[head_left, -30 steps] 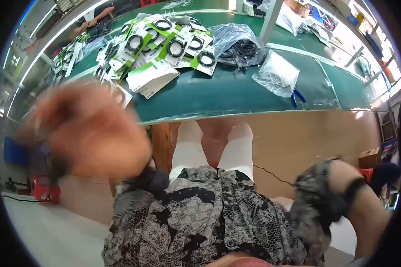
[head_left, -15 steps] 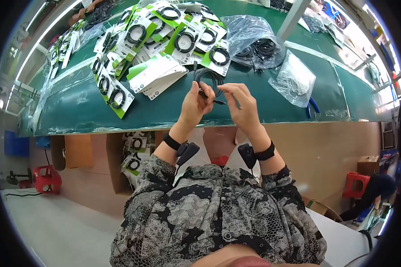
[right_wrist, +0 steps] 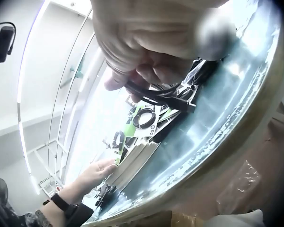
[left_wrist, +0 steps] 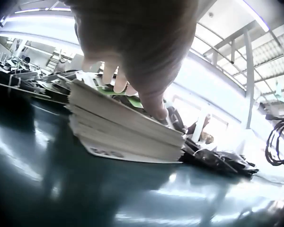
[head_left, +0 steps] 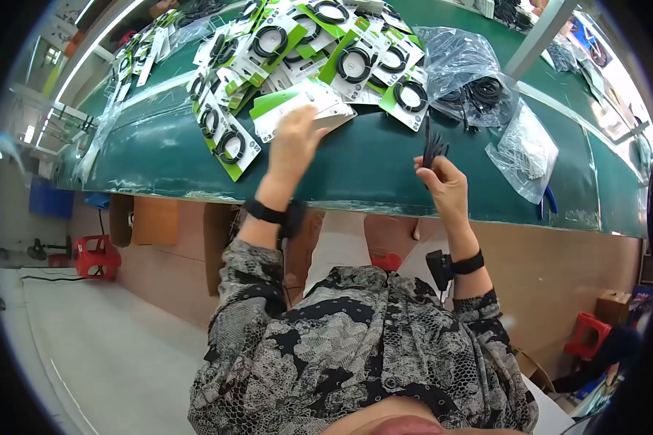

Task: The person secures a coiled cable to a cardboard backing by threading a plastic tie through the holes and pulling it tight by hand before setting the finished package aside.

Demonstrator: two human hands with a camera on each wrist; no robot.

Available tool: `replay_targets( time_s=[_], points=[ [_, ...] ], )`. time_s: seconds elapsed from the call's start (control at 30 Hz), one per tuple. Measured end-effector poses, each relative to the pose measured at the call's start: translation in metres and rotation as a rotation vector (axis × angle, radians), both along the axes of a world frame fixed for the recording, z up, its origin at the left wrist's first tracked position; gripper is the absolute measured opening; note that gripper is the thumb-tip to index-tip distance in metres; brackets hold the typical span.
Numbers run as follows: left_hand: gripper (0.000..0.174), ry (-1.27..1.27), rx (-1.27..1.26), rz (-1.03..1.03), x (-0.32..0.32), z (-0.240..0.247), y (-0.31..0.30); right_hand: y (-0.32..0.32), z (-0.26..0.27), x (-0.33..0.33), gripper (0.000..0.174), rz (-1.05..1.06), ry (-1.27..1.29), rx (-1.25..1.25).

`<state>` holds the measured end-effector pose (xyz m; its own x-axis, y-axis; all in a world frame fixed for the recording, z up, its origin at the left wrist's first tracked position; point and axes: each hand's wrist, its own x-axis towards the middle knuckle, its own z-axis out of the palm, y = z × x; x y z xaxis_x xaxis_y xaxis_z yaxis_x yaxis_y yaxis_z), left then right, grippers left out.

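Note:
A coiled black cable (head_left: 433, 146) with a plug end (right_wrist: 182, 104) is gripped by my right hand (head_left: 450, 190) above the table's front edge. My left hand (head_left: 293, 148), slightly blurred, is over the stack of white and green cards (head_left: 332, 111). From the left wrist, the left hand (left_wrist: 135, 45) has its fingers and thumb lowered at the top of the card stack (left_wrist: 125, 130). The right wrist view shows the left hand (right_wrist: 92, 176) at the stack's end and the right hand (right_wrist: 154, 35) curled round the cable (right_wrist: 149, 94).
Carded cables (head_left: 355, 65) lie heaped behind the stack on the green table (head_left: 370, 163). To the right are a clear bag of black cables (head_left: 479, 90), a bag of white ties (head_left: 527, 156) and blue-handled pliers (head_left: 551, 201). Red stools (head_left: 98, 257) stand on the floor.
Half a second ago both hands were together at the cable. The left hand has let go and moved left to the cards; the right hand has moved away to the right with the cable.

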<state>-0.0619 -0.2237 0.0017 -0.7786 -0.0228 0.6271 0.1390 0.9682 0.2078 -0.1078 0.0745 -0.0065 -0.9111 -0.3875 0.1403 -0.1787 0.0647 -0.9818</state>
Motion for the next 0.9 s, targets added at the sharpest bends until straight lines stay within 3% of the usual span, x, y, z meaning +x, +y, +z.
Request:
replay_targets(
  time_s=[0.07, 0.13, 0.23, 0.33, 0.47, 0.6, 0.67, 0.73, 0.77, 0.83, 0.9],
  points=[
    [0.046, -0.210, -0.144, 0.264, 0.009, -0.007, -0.030, 0.006, 0.000, 0.000, 0.017, -0.011, -0.075, 0.037],
    [0.051, -0.311, -0.239, 0.303, 0.016, -0.030, -0.057, 0.013, 0.003, 0.005, 0.017, -0.043, 0.028, 0.174],
    [0.045, -0.224, -0.323, 0.205, 0.024, -0.032, -0.064, 0.021, -0.007, 0.003, 0.019, -0.062, -0.001, 0.152],
    [0.038, -0.122, -0.176, 0.112, 0.023, -0.037, -0.065, 0.025, -0.014, -0.001, 0.021, -0.081, -0.015, 0.137],
    [0.031, -0.070, -0.186, 0.060, 0.025, -0.039, -0.064, 0.028, -0.021, 0.002, 0.024, -0.063, -0.022, 0.058],
    [0.029, 0.043, -0.103, 0.177, 0.031, -0.041, -0.076, 0.037, -0.018, 0.006, 0.027, -0.089, 0.058, 0.115],
    [0.028, 0.109, -0.116, 0.148, 0.031, -0.017, -0.054, 0.040, -0.015, 0.008, 0.028, -0.106, 0.100, 0.161],
    [0.026, 0.233, -0.124, 0.104, 0.032, 0.002, -0.017, 0.044, -0.012, 0.012, 0.028, -0.199, 0.348, 0.325],
    [0.026, 0.233, -0.120, 0.100, 0.032, -0.003, -0.001, 0.046, -0.009, 0.014, 0.028, -0.244, 0.474, 0.408],
    [0.024, 0.112, -0.075, -0.077, 0.031, -0.018, 0.026, 0.048, 0.000, 0.020, 0.027, -0.265, 0.481, 0.425],
    [0.024, 0.100, -0.043, -0.065, 0.035, -0.041, 0.036, 0.051, 0.009, 0.025, 0.026, -0.304, 0.491, 0.452]
  ],
)
